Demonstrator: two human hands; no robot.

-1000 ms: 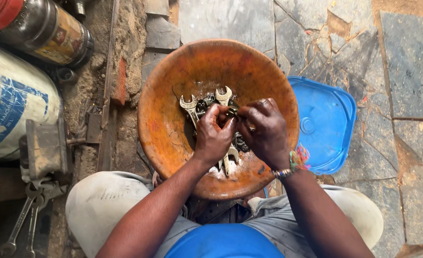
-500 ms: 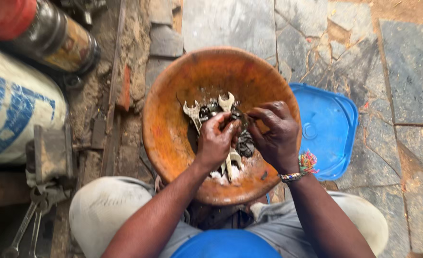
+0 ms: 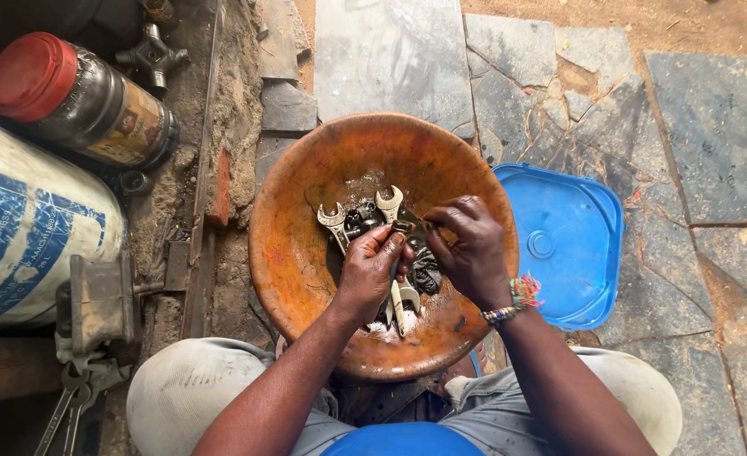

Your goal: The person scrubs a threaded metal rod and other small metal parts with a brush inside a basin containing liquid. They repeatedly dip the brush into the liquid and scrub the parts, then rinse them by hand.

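Note:
A rusty orange bowl sits on the ground between my knees. Inside lie several open-ended wrenches and small dark metal parts in grimy liquid. My left hand and my right hand meet over the bowl's middle. Their fingertips pinch a small dark metal part between them. A beaded bracelet circles my right wrist.
A blue plastic lid lies right of the bowl on stone paving. At left are a dark jar with a red cap, a white and blue drum, a metal vise and hanging wrenches.
The view has shifted so the bowl sits lower in the frame. Both hands have lifted slightly and now pinch a small part together above the wrenches.

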